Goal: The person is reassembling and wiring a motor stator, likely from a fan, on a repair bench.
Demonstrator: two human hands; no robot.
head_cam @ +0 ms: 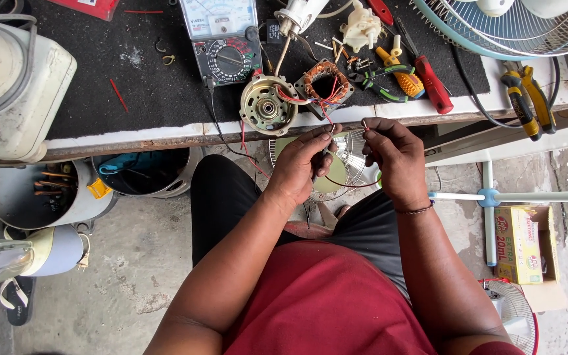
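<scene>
Cluttered bench [165, 98] ahead: I see the motor housing [268, 105] already apart from its copper winding [325, 81]. My left hand [304, 167] and right hand [394, 158] have fingers pinched on red wire [346, 185] ends just below the edge; joining looks unfinished.

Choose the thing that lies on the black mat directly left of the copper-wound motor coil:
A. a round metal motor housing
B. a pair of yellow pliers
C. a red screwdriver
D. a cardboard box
A: the round metal motor housing sits right beside the copper-wound coil on its left, joined to it by red wires, just above the person's left hand.
</scene>
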